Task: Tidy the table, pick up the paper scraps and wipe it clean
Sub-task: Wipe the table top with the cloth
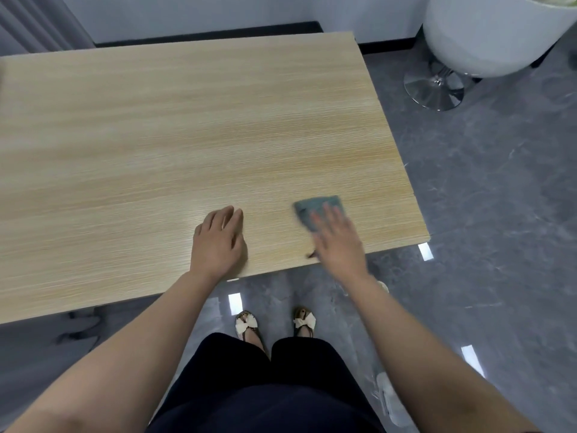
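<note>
Flat right hand [338, 242] on blurred grey-green cloth [318, 207]

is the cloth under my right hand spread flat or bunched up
Mostly flat: the cloth lies pressed against the table under the right hand, though motion blur hides any folds.

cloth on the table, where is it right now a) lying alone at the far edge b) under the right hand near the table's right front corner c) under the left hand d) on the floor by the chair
b: the blue-green cloth lies flat on the table with the right hand spread over it near the right front corner, while the left hand rests bare on the wood.
</note>
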